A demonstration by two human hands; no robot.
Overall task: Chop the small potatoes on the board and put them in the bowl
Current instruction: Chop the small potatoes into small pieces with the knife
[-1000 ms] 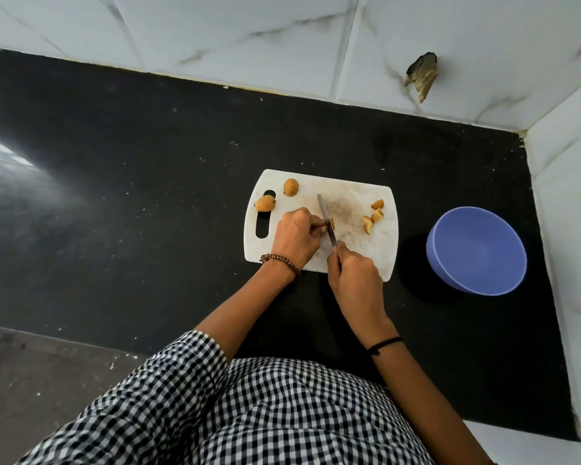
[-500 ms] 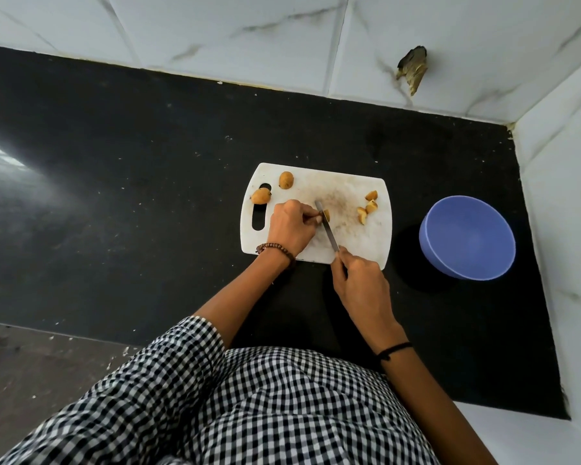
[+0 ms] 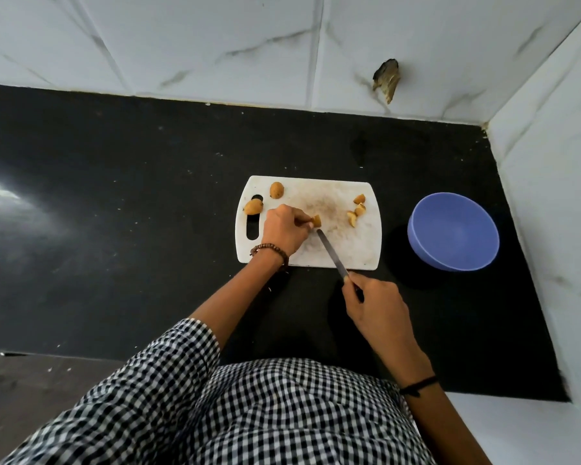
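A white cutting board [image 3: 363, 250] lies on the black counter. My left hand [image 3: 284, 231] rests on the board and pinches a small potato piece [image 3: 316, 220] at its fingertips. My right hand [image 3: 374, 302] grips the handle of a knife [image 3: 331, 251] just off the board's near edge; the blade slants up-left, its tip close below the held piece. Two whole small potatoes [image 3: 276, 189] [image 3: 253, 206] sit at the board's far left, near the handle slot. Several cut pieces [image 3: 357, 209] lie at the board's right. A blue bowl [image 3: 453, 231] stands right of the board and looks empty.
The black counter [image 3: 131, 203] stretches wide to the left of the board. White marble walls close the back and the right side, with a broken patch [image 3: 387, 78] in the back wall. My checked shirt fills the bottom of the view.
My right hand has drawn the knife back toward me, off the potato piece, so its hand is now past the board's near edge. My left hand still pinches the piece.
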